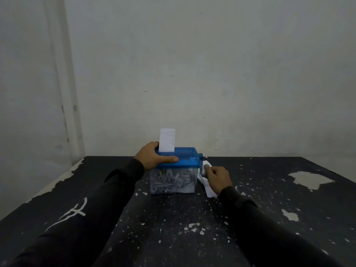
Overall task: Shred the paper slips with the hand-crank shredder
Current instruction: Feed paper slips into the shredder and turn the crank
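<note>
Blue plastic forms the lid of the hand-crank shredder (pixel 178 158), which is seen in the head view standing near the far edge of a black table (pixel 173 228) with chipped paint, straight ahead of the person and between the two hands. A white paper slip (pixel 167 140) stands upright in the slot at the lid's left end, its long axis vertical, most of its length still showing above the lid. The left hand (pixel 154 158) is clamped over the lid's left end, thumb laid along the front edge and fingers curled over the back, just beside the slip. The right hand (pixel 217 179) is closed round the crank handle (pixel 206 167) on the shredder's right side, low in its swing. More white slips (pixel 207 185) lie on the table under and beside that hand. The clear bin (pixel 173 182) below the lid is packed with shreds. The crank axle is judged to run left to right, so the coming turn would be made by the right hand while the left keeps the box from tipping.
</note>
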